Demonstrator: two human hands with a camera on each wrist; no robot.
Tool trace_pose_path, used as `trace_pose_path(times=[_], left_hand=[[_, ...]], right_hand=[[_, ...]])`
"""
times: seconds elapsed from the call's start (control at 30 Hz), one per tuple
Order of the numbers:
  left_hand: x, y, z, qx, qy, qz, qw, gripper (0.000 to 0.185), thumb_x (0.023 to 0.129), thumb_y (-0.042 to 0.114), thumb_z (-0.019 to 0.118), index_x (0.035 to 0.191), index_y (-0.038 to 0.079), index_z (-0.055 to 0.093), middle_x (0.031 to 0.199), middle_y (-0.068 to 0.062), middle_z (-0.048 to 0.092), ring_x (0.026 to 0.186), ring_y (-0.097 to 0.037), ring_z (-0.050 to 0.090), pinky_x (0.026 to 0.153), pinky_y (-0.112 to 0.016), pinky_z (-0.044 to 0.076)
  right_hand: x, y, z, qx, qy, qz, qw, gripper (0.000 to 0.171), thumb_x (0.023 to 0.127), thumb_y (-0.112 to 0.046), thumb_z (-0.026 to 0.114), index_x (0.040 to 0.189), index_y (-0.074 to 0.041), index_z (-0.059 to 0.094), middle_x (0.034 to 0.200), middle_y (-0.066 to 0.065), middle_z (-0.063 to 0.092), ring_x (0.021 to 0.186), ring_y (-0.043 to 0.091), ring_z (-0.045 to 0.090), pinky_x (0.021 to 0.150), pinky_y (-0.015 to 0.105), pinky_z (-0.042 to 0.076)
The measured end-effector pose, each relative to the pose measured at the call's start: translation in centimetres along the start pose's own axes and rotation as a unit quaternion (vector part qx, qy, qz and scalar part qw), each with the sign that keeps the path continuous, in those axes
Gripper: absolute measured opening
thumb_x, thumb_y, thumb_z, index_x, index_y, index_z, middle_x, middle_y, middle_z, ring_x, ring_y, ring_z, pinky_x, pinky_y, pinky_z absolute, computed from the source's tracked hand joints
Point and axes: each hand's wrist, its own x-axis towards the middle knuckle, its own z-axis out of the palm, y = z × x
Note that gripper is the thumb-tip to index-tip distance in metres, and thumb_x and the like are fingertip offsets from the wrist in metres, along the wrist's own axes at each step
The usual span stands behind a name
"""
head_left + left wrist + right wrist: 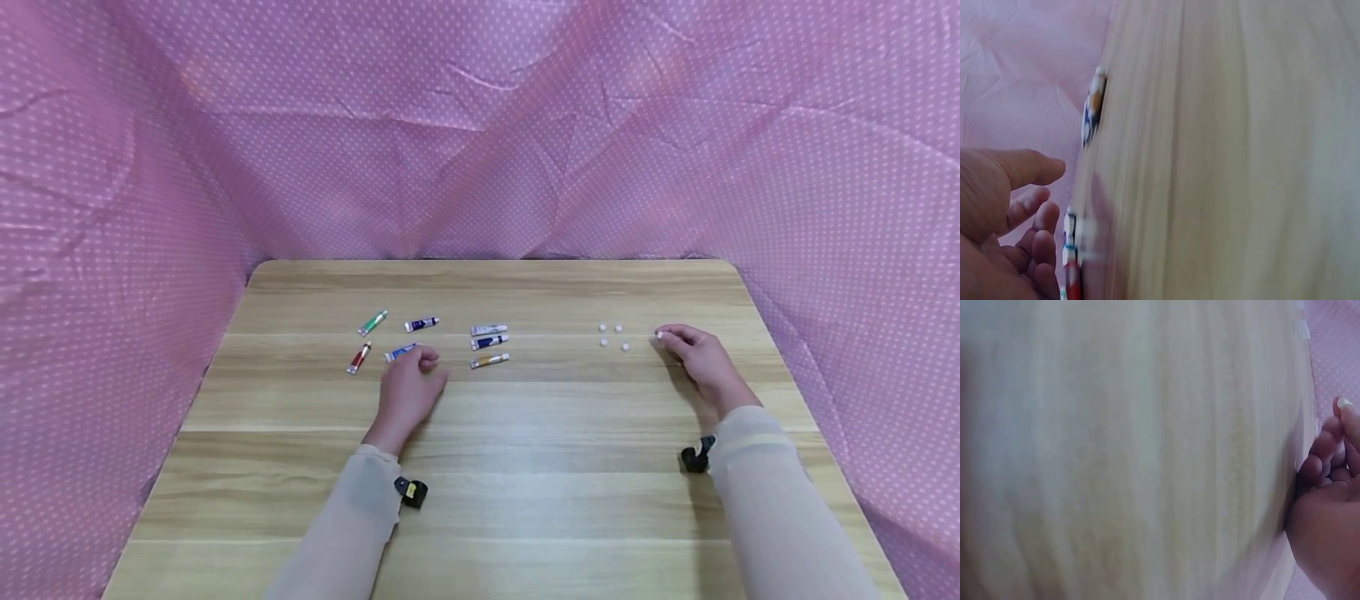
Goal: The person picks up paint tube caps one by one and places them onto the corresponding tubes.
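Note:
My left hand [408, 383] hovers by a light blue paint tube [400, 353], partly covering it in the head view. Its thumb is stretched out and the other fingers are loosely bent, with nothing between them in the left wrist view. To its left lie a red tube [359, 358] and a green tube [372, 322]; beyond it is a violet tube [422, 324]. At the right, my right hand [701, 360] pinches a small white cap-like piece [660, 335] between thumb and fingertip; the right wrist view shows this white piece [1344, 402] too.
A white tube [489, 330], a dark blue tube [490, 342] and a yellow tube [490, 361] lie stacked in a column mid-table. Several white pieces [603, 328] sit left of my right hand. Pink dotted cloth [480, 167] hangs around the wooden table [540, 500].

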Motion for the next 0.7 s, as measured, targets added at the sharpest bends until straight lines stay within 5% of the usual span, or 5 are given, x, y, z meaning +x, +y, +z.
trace_pose_path(times=[0.27, 0.43, 0.7], left_hand=[[0.1, -3.0, -2.5, 0.040, 0.024, -0.029, 0.9985, 0.042, 0.095, 0.027, 0.078, 0.131, 0.007, 0.067, 0.130, -0.019, 0.069, 0.125, -0.041, 0.060, 0.114, -0.059, 0.042], [0.3, -4.1, -3.3, 0.058, 0.023, -0.037, 0.9974, 0.045, 0.098, 0.031, 0.078, 0.132, 0.004, 0.065, 0.129, -0.022, 0.069, 0.127, -0.042, 0.058, 0.112, -0.058, 0.044], [0.2, -4.4, -4.1, 0.060, 0.015, -0.034, 0.9975, 0.025, 0.101, 0.025, 0.077, 0.113, 0.004, 0.070, 0.113, -0.019, 0.074, 0.108, -0.039, 0.064, 0.096, -0.053, 0.048]], right_hand=[[-0.7, 0.4, -0.4, 0.156, 0.005, -0.028, 0.987, 0.012, 0.109, -0.024, 0.067, 0.115, -0.018, 0.075, 0.096, -0.020, 0.081, 0.092, -0.007, 0.074, 0.086, 0.009, 0.054], [-1.2, 0.5, -0.3, 0.189, 0.022, -0.038, 0.981, 0.009, 0.108, -0.017, 0.068, 0.108, -0.017, 0.077, 0.092, -0.017, 0.082, 0.087, -0.004, 0.075, 0.081, 0.013, 0.055], [-1.3, 0.3, 0.1, 0.225, 0.057, -0.032, 0.972, 0.017, 0.108, -0.011, 0.067, 0.099, -0.020, 0.078, 0.086, -0.016, 0.079, 0.079, 0.001, 0.067, 0.074, 0.017, 0.053]])
